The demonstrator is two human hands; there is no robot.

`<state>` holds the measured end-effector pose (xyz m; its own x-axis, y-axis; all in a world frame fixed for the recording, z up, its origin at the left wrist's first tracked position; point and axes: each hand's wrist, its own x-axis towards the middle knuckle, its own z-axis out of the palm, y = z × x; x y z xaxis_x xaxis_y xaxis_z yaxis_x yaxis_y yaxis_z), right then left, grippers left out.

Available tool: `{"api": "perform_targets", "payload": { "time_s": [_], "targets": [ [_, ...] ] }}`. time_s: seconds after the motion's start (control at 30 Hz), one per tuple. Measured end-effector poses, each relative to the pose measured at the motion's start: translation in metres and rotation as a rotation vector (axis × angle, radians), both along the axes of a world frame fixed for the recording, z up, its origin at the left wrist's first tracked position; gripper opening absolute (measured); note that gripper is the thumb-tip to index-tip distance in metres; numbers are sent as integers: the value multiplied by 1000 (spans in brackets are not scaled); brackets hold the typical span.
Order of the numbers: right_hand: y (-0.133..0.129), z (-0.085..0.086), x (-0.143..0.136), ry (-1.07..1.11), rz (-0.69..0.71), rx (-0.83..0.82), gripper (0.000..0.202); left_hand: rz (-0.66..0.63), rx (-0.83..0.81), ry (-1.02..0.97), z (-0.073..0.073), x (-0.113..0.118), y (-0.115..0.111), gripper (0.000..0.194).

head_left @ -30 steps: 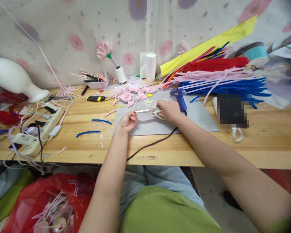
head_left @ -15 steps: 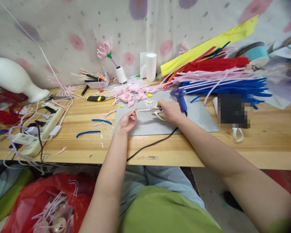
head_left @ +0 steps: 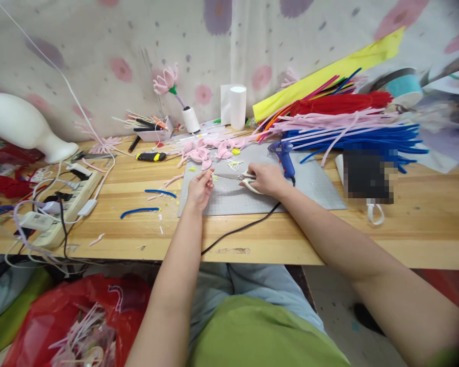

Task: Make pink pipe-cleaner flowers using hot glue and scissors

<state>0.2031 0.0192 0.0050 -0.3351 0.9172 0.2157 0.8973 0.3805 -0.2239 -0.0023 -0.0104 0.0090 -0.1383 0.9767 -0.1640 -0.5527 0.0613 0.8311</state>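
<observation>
My right hand (head_left: 270, 178) is closed around the pale handles of a pair of scissors (head_left: 240, 178), whose blades point left. The blade tips reach close to my left hand (head_left: 201, 189), which is pinched on something tiny; a speck of yellow-orange shows at its fingertips, too small to name. Both hands are over a grey cutting mat (head_left: 229, 205). Just beyond them lie pink pipe-cleaner petals (head_left: 199, 154), a small yellow piece (head_left: 235, 151) and thin pale stamens (head_left: 234, 164). A blue glue gun (head_left: 283, 157) rests beside my right hand.
Bundles of blue (head_left: 352, 140), pink and red pipe cleaners lie at the back right. A utility knife (head_left: 150, 156) and blue offcuts (head_left: 139, 210) are on the left. A power strip (head_left: 72, 204) with cables stands further left. A black cord (head_left: 240, 227) crosses the front edge.
My left hand has turned slightly upright and moved a little left, its fingertips higher. The scissors stay in my right hand, their blades slightly more tilted. Nothing else has visibly moved.
</observation>
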Motion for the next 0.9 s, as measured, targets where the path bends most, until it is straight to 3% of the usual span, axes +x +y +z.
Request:
{"api": "perform_targets", "payload": {
  "time_s": [0.9],
  "targets": [
    [-1, 1, -2, -7, -14, 13, 46, -39, -89, -78, 2, 2, -1, 8]
  ]
}}
